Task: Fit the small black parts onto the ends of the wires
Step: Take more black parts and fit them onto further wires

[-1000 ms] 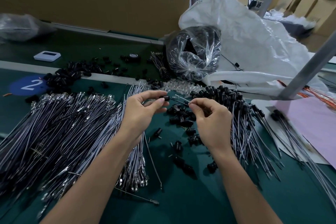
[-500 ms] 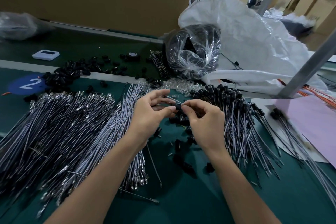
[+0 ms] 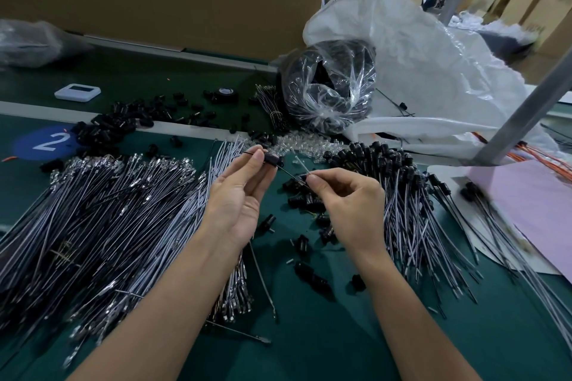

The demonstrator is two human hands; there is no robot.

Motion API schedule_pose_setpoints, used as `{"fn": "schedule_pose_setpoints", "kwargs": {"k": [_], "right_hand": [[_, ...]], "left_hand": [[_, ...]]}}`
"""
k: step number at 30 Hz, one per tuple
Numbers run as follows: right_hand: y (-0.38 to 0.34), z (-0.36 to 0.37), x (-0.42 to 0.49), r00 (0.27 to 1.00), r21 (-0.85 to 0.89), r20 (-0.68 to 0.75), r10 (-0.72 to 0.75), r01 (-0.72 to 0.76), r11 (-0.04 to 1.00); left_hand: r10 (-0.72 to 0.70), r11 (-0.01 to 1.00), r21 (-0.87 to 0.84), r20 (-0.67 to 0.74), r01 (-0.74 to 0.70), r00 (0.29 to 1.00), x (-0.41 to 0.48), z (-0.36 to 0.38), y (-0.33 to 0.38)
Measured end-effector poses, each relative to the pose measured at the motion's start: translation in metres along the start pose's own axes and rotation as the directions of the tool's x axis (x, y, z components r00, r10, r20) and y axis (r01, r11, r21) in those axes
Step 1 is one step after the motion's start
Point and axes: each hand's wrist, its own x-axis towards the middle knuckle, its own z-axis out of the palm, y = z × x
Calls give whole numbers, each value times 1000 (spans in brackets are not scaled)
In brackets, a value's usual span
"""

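While both hands hover at frame center above the green table [image 3: 325,334], the left hand [image 3: 238,198] pinches a small black part [image 3: 274,160] between thumb and fingertips, palm up, with a thin wire [image 3: 289,172] running from that part down-right to the right hand [image 3: 346,207], which pinches the wire's other end at a second black piece [image 3: 304,177]. Bare wires [image 3: 102,213] fill the left half of frame, capped wires [image 3: 402,195] fan out center-right, loose black parts [image 3: 306,204] lie under the hands, and a clear bag [image 3: 328,86] sits upper center.
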Motion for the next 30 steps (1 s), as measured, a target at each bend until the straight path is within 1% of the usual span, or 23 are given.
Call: {"fn": "schedule_pose_setpoints", "kwargs": {"k": [4,8,15,21,30], "right_hand": [[1,0,0,998,-100,32,-52,55,993],[1,1,0,996,-149,37,-84,88,985],[3,0,1,998,-132,22,-61,64,989],[2,1,1,998,-114,16,-59,60,992],[1,2,0,994,-110,8,-110,111,988]], "left_hand": [[16,1000,-1,-4,-16,1000,0,1,3],[25,1000,-3,12,-25,1000,-1,2,3],[32,999,-15,39,-31,999,0,2,2],[59,996,65,133,-68,989,-4,5,-4],[68,985,147,170,-93,983,-9,8,-12]]}}
